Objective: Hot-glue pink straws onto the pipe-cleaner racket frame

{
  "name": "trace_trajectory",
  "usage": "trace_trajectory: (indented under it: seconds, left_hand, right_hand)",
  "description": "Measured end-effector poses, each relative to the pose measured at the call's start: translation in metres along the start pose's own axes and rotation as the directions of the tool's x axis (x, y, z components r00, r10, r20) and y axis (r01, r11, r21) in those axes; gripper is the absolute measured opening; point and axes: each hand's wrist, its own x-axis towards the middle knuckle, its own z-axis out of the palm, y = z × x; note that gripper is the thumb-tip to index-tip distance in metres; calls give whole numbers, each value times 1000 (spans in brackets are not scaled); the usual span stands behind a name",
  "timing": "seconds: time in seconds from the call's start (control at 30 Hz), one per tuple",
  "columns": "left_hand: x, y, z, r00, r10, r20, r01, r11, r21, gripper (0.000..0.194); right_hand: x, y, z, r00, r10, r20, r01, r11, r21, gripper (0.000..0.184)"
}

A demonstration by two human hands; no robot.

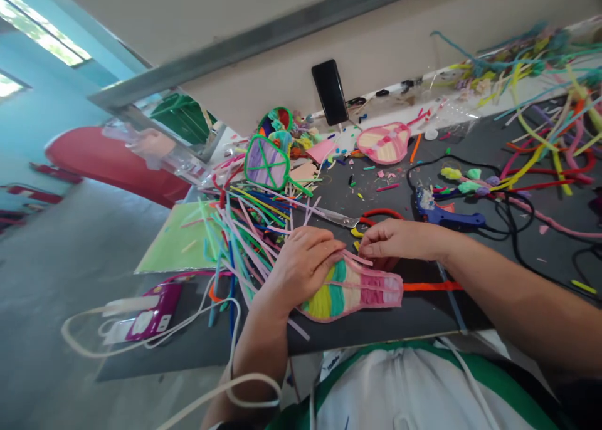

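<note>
A bulb-shaped pipe-cleaner craft [348,292] lies flat near the table's front edge, with yellow, teal, cream and pink bands inside a pink outline. An orange-red pipe cleaner [430,286] sticks out from its narrow right end. My left hand [303,264] is closed over its wide left end, fingers bent at the upper edge. Along that edge runs a loose pink pipe cleaner [360,258]. At its right part my right hand [388,239] is pinched, thumb and fingertips together; the far fingers are partly hidden. Scissors [380,214] with orange-red handles lie just beyond my hands.
Many loose pipe cleaners [247,229] spread at left, over a green sheet [169,242]. A blue glue gun [446,217] and its black cord lie right. Behind are a purple leaf-shaped piece [266,162], a pink piece [383,143] and a phone [330,91]. A purple packet [155,314] is at left.
</note>
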Motion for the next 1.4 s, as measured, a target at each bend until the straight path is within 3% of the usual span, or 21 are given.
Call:
trace_trajectory:
  seconds: [0.2,0.43,0.57,0.9,1.1,1.4]
  left_hand:
    - [3,3,-4,999,-7,42,6,1000,20,19]
    - [17,1,-13,950,-17,312,26,999,-26,18]
    - [22,-3,-11,924,-29,382,52,997,-51,17]
    - [17,-7,-1,953,-10,302,51,990,-129,16]
    - [13,-10,1,946,4,324,48,987,-153,17]
    - [10,-8,-6,954,18,301,41,981,-187,14]
  right_hand:
    - [8,11,4,993,-105,51,103,994,47,18]
    - [17,17,10,997,-68,21,68,998,10,12]
    - [17,18,11,997,-72,18,73,997,-33,9]
    - [20,20,12,987,-158,-16,151,965,-213,6]
    - [18,15,15,983,-183,-33,160,922,-352,5]
    - [13,9,17,992,-125,16,125,949,-290,5]
